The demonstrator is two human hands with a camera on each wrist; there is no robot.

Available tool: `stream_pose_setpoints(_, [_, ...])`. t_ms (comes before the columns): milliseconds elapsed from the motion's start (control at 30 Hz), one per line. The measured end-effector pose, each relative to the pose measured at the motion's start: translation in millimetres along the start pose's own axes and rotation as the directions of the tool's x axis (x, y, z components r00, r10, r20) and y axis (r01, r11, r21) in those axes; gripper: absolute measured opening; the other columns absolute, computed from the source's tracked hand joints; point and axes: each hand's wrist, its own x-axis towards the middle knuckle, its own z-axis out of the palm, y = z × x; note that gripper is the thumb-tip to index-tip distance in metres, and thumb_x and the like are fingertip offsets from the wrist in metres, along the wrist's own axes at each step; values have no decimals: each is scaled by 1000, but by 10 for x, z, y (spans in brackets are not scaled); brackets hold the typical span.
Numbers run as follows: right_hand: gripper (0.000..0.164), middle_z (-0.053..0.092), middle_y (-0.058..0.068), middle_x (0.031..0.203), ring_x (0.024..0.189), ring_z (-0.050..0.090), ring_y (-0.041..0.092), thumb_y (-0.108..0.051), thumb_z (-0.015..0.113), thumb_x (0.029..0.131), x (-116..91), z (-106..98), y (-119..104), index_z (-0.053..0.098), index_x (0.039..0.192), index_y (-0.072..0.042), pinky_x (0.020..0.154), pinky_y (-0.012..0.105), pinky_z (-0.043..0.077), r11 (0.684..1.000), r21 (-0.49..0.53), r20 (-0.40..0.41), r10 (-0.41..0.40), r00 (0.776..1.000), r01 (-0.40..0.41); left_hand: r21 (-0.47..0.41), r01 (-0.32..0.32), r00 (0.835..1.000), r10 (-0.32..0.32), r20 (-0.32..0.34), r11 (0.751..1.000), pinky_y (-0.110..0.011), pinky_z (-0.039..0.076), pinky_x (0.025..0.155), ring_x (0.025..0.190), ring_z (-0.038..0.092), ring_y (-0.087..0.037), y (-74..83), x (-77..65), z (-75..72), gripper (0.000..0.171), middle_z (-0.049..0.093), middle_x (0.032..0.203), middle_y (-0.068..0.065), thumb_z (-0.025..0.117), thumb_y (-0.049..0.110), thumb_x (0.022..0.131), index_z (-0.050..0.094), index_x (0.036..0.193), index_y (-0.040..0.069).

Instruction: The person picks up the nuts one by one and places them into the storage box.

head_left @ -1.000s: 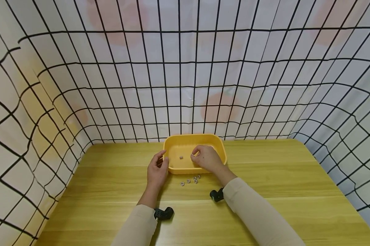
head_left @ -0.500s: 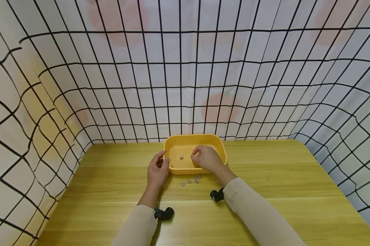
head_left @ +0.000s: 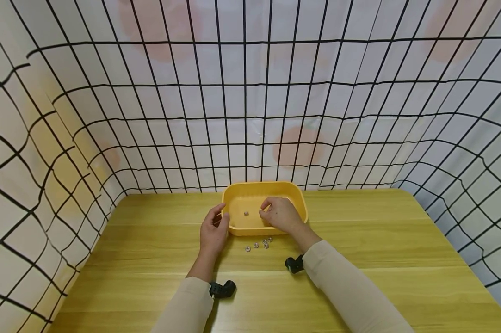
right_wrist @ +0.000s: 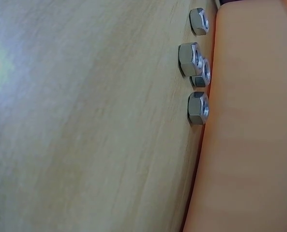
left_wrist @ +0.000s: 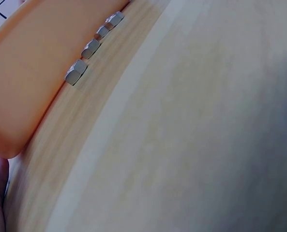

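Note:
A yellow rectangular tray (head_left: 250,231) sits at the back of the table; it looks orange in both wrist views. One metal hex nut (head_left: 246,213) lies inside it. Several more loose nuts (head_left: 256,245) lie on the wood along the tray's front wall, two of them overlapping in the right wrist view. My left hand (head_left: 214,231) is at the tray's left end, relaxed fingers right at the wall. Over the tray's right half hovers my right hand (head_left: 281,215), index finger bent toward the thumb. I cannot tell whether a nut is between those fingertips.
The wooden table (head_left: 358,259) extends left, right and toward me. A white sheet with black grid lines (head_left: 254,101) rises behind the tray and along both sides. Black wrist cameras (head_left: 223,289) sit at my cuffs.

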Motion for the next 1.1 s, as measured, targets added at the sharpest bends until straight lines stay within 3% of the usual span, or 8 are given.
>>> stream_pose_setpoints(300, [19, 64, -1, 73, 56, 55, 14, -30, 71, 94, -10, -3, -3, 71, 106, -15, 52, 25, 43, 1000, 8, -34, -7, 999, 7, 13, 18, 1000, -18, -1, 1000, -51, 51, 106, 124, 62, -31, -5, -4, 13, 34, 63, 139, -11, 65, 24, 99, 67, 133, 20])
stream_pose_setpoints(600, [21, 63, -7, 66, 49, 53, 11, -29, 68, 97, -16, 8, -22, 71, 113, -16, 49, 25, 41, 991, -8, -177, -132, 975, 132, 15, 9, 1000, -9, -5, 1000, -51, 51, 106, 124, 62, -30, 15, -2, 6, 32, 63, 138, -10, 65, 24, 100, 68, 132, 22])
stream_pose_setpoints(900, [23, 66, -4, 70, 45, 46, 12, -28, 68, 97, -115, -136, -106, 73, 112, -12, 43, 23, 31, 968, 98, -278, -197, 940, 232, 29, 16, 1000, -15, -9, 999, -51, 50, 107, 124, 62, -30, 10, -16, 10, 32, 63, 138, -10, 64, 23, 100, 68, 132, 22])
stream_pose_setpoints(1100, [25, 67, -3, 70, 45, 48, 12, -25, 70, 95, -244, -207, -187, 73, 114, -8, 43, 23, 33, 952, 159, -288, -207, 935, 260, 20, 4, 1000, -4, -4, 1000, -51, 51, 106, 124, 62, -31, 4, -1, 7, 33, 63, 138, -11, 64, 22, 100, 67, 132, 20])
